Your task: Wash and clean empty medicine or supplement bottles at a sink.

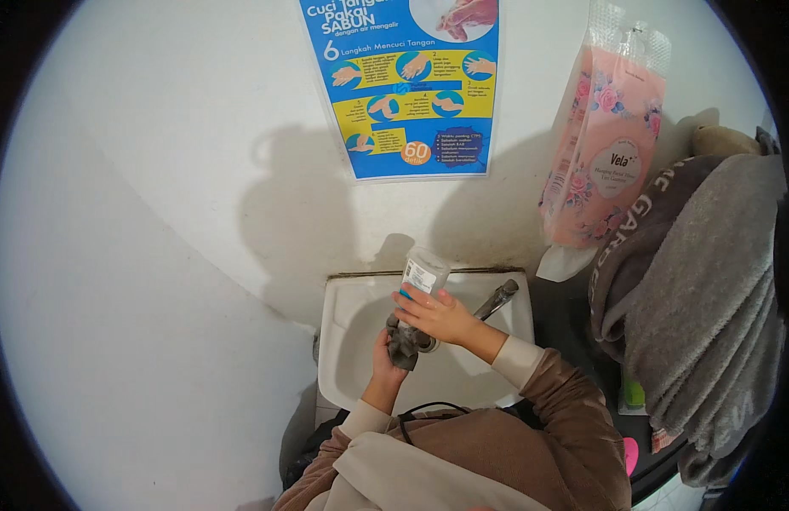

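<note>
Over the white washbasin [340,364], my right hand [436,314] is closed around a clear plastic bottle [428,265] with a white and blue label. The bottle is tilted, its base towards the wall and its other end at a dark grey cloth [402,348]. My left hand [388,358] holds that wet-looking cloth from the left side; part of its fingers is hidden. A metal faucet [496,299] sticks out over the basin, just beyond my right wrist.
A handwashing poster [413,115] hangs on the white wall. To its right hangs a pink pack of facial tissues [615,147], a tissue sticking out below. Grey towels [707,274] hang at the right, over a dark surface [560,313] beside the basin.
</note>
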A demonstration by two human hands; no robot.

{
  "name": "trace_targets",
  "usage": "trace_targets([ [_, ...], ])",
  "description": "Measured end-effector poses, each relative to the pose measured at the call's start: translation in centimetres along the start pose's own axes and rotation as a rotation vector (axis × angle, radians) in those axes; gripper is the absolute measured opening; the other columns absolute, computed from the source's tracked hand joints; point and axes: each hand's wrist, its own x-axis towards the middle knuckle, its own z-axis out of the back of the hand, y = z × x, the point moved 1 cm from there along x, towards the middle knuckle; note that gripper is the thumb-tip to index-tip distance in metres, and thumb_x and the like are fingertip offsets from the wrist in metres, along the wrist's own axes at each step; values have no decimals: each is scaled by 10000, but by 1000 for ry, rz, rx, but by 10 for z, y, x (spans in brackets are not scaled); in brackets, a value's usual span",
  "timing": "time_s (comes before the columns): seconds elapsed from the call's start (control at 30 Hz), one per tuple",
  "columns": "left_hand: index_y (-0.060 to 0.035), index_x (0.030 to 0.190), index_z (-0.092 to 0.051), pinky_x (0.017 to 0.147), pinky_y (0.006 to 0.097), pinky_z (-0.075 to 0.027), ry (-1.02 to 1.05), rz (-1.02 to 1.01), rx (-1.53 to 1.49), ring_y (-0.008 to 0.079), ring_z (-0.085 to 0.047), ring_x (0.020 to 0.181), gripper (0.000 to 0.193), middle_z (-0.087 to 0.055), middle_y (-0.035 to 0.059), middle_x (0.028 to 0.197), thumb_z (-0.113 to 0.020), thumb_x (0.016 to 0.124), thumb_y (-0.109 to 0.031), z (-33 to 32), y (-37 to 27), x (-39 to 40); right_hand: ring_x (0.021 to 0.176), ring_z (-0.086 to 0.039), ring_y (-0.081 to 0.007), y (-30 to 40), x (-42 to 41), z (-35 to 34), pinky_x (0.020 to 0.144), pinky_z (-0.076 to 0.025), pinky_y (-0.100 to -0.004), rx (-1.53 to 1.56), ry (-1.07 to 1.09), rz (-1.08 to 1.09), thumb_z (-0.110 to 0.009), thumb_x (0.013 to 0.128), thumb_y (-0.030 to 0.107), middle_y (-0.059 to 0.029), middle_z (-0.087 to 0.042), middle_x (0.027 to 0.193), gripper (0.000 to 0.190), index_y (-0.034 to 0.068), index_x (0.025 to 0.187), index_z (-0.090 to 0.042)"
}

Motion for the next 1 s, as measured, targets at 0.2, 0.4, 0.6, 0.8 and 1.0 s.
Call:
trace_targets([
  [0.2, -36, 1185, -423, 919, 383, -394, -228, 52, 71, 244, -505, 1039, 349, -507, 119, 1151, -307, 901, -202, -17, 6, 4, 1199, -349, -109, 2, -16, -8, 977, -38, -482, 75, -3, -48, -444, 769, 253, 56, -457, 1225, 233, 265, 981, -539],
  [0.4, -36, 1191, -410, 920, 368, -396, -188, 8, 212, 241, -490, 1065, 370, -492, 111, 1177, -360, 904, -265, -19, 16, -1, 1158, -373, -123, 5, -34, -11, 926, -177, -483, 318, 119, -150, -491, 733, 224, 47, -469, 1185, 249, 225, 976, -544],
  [0.6, -67, 1210, -380, 889, 358, -425, -237, 178, 307, 227, -507, 1036, 416, -484, 109, 1169, -438, 890, -326, -16, 25, 9, 1173, -368, -125, 20, -48, -15, 898, -233, -525, 316, 233, -67, -482, 757, 162, 51, -446, 1226, 272, 202, 1021, -531],
  [0.8, -58, 1205, -379, 893, 361, -424, -213, 46, 204, 232, -504, 1043, 385, -469, 108, 1180, -478, 880, -239, -3, 21, 13, 1230, -325, -157, 10, -27, 13, 907, -248, -576, 575, 200, -121, -470, 774, 121, 1, -463, 1219, 236, 163, 1000, -525],
  [1.0, -55, 1070, -479, 794, 359, -475, -363, 74, 214, 233, -568, 906, 240, -560, 103, 1023, -472, 881, -203, 38, 25, 44, 1152, -402, -263, 10, -41, -11, 952, -227, -571, 808, 183, -427, -548, 697, 60, -81, -502, 1122, 281, 81, 976, -518],
])
